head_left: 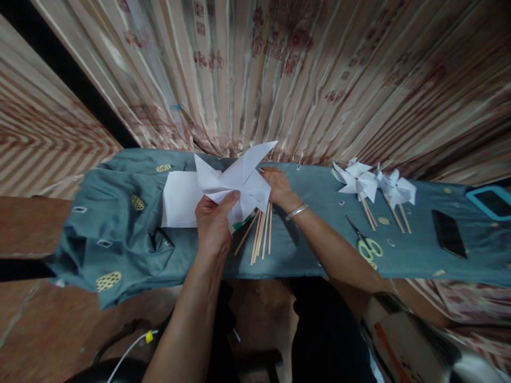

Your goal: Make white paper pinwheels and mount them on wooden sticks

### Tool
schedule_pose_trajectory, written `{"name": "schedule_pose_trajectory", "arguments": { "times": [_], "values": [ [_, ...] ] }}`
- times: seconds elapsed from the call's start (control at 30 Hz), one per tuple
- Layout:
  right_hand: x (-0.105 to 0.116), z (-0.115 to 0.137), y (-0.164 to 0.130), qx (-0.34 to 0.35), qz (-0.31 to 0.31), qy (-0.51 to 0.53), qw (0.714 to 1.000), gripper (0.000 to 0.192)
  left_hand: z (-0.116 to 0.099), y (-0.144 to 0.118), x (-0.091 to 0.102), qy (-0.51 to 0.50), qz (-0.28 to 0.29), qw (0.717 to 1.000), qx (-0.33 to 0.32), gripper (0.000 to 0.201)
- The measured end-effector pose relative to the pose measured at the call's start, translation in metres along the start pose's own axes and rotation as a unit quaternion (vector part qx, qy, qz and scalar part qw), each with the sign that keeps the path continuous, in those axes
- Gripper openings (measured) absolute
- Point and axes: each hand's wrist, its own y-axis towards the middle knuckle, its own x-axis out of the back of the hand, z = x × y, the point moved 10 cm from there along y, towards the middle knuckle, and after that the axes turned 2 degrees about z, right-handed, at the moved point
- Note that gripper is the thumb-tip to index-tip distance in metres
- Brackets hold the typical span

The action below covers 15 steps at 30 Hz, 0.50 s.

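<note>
- Head view, the only one: the person's left hand point(213, 223) pinches the lower edge of a white paper pinwheel head point(239, 178), thumb on top, holding it up just above the teal cloth point(120, 234) on the table.
- The right hand point(279, 187) sits at the pinwheel's right side, fingers curled on the folded blades. Looks like it's pressing or steadying them, but whether it truly grips is hard to tell since the paper hides the fingertips.
- Just below that grip lies a loose bundle of wooden sticks point(261, 231), none attached to this head, so it reads as folded but not yet mounted.
- Left of the grip, touching the pinwheel's edge, is a flat white paper sheet point(179, 199), unfolded.
- Well off to the right of the hands, finished pinwheels point(373, 183) lie on their sticks, so some are already done.
- Between those and the right forearm: green-handled scissors point(367, 244). Farther right, a dark phone point(449, 234).
</note>
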Motion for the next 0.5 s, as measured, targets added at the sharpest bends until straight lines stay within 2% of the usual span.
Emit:
{"name": "schedule_pose_trajectory", "arguments": {
  "times": [0.33,0.5],
  "values": [
    [0.003,-0.001,-0.005,0.010,-0.028,0.045,0.999,0.021,0.000,0.000,0.001,0.003,-0.001,1.000,0.001,0.024],
    [0.017,0.001,-0.019,0.036,-0.110,0.103,0.988,0.019,-0.003,0.001,0.006,0.006,-0.018,1.000,-0.004,0.026]
  ]
}}
